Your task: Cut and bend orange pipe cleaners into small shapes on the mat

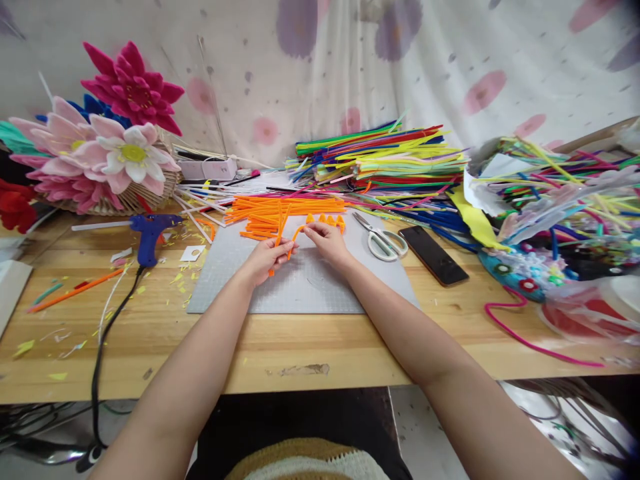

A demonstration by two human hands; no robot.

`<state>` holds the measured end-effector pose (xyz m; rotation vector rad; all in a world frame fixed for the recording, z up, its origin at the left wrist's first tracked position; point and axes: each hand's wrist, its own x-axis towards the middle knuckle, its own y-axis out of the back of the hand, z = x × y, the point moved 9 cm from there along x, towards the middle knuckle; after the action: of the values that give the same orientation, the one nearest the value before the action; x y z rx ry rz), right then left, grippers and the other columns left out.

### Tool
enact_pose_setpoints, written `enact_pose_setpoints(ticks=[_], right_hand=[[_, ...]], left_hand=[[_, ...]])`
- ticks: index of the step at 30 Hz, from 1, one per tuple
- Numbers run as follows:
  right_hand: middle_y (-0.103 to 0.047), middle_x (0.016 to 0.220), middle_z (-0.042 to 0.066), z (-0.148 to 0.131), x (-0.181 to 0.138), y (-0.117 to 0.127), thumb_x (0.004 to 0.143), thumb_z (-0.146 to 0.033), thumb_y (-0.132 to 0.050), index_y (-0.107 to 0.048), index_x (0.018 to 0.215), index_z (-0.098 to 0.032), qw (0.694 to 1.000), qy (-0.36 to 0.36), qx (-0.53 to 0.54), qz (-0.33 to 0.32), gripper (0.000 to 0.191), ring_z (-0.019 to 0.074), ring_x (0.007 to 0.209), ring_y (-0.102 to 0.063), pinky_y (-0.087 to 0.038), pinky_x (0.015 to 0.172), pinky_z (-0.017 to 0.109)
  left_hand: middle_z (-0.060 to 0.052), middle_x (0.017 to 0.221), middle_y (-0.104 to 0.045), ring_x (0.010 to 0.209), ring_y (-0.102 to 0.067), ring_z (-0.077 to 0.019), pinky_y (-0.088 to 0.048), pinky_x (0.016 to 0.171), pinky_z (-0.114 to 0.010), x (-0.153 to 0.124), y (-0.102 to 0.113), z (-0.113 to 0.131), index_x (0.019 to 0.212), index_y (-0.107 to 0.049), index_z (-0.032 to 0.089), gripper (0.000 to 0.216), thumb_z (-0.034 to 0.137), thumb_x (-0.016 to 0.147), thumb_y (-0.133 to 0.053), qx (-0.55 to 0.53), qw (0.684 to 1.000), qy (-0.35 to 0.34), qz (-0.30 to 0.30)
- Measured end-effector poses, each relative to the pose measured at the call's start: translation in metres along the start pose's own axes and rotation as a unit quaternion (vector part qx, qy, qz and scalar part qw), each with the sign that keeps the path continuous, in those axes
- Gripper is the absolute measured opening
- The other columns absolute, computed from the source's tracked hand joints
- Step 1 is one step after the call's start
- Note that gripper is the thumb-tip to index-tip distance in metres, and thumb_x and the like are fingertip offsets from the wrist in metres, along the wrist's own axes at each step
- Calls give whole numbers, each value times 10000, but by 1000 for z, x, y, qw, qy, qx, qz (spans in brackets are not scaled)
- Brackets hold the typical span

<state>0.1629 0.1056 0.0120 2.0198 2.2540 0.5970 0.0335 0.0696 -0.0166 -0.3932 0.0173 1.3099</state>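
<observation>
My left hand (267, 260) is closed on orange pipe cleaners (280, 230) that stick up and down past its fingers. Between the two hands runs a bent orange stem, and my right hand (326, 241) pinches its upper end. Both hands are over the grey cutting mat (230, 293). Behind them lies a pile of straight orange pipe cleaners (260, 210). Just beyond my right hand is a row of small orange bent pieces (330, 220), partly hidden by it. White-handled scissors (383, 243) rest on the mat's right side.
A black phone (434, 255) lies right of the mat. At the left are a blue glue gun (149, 237) with its cord and fuzzy flowers (133, 153). Bundles of coloured pipe cleaners (390, 157) line the back. A cluttered heap (565, 213) fills the right.
</observation>
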Motion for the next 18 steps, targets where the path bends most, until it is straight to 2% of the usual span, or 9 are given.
enact_pose_setpoints(ticks=[3, 6, 9, 13, 18], right_hand=[[-448, 558, -55, 12, -3, -7, 710, -421, -578, -527, 761, -203, 987, -73, 142, -37, 230, 78, 508, -405, -343, 511, 211], [-473, 537, -64, 15, -8, -17, 652, -455, -618, -486, 726, -198, 965, -116, 216, -88, 299, 59, 456, -395, -322, 466, 192], [-536, 553, -53, 13, -11, -23, 611, -448, -649, -460, 718, -196, 956, -129, 238, -113, 333, 53, 446, -413, -320, 451, 183], [-572, 567, -49, 8, -12, -25, 614, -446, -651, -446, 743, -203, 955, -119, 242, -123, 344, 57, 452, -434, -320, 450, 180], [-541, 583, -54, 4, -10, -22, 621, -459, -651, -469, 739, -204, 967, -79, 215, -109, 335, 58, 466, -414, -316, 447, 189]], left_hand=[[-35, 680, -583, 420, -362, -4, -133, 318, -140, 0, 2, 2, 748, -659, 102, 222, 262, 614, -733, -9, 1000, -3, 19], [-10, 619, -548, 439, -397, -16, -140, 329, -144, -1, 4, 3, 709, -645, 107, 212, 255, 596, -746, -5, 999, -12, 45], [2, 578, -535, 443, -417, -31, -136, 336, -156, -1, 3, 2, 681, -625, 123, 207, 268, 596, -746, 5, 998, -17, 58], [-32, 664, -610, 448, -446, -38, -127, 343, -173, 0, -2, 1, 687, -627, 127, 220, 307, 615, -729, 23, 998, -29, 45], [-49, 657, -641, 383, -423, -47, -114, 339, -196, 1, -5, -2, 732, -638, 134, 233, 353, 666, -681, 64, 997, -26, 42]])
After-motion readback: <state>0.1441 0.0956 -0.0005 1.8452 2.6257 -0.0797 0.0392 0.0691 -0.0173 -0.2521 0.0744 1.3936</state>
